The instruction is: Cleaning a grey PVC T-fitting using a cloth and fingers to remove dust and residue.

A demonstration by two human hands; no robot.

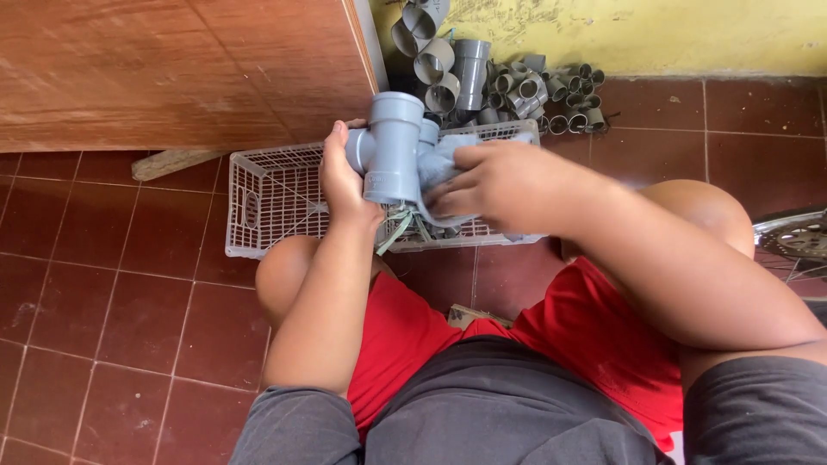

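Note:
My left hand (343, 176) grips a grey plastic pipe tee fitting (392, 146), held upright above a white plastic basket (267, 194). My right hand (500, 181) presses a grey-blue cloth (439, 172) against the right side of the fitting. Both hands are just above my knees, over the basket's front edge.
A pile of grey pipe fittings (500, 82) lies on the floor against the yellow wall behind the basket. A brown wooden board (172, 69) leans at the upper left. Red floor tiles (103, 293) spread to the left. Part of a metal wheel (797, 237) shows at right.

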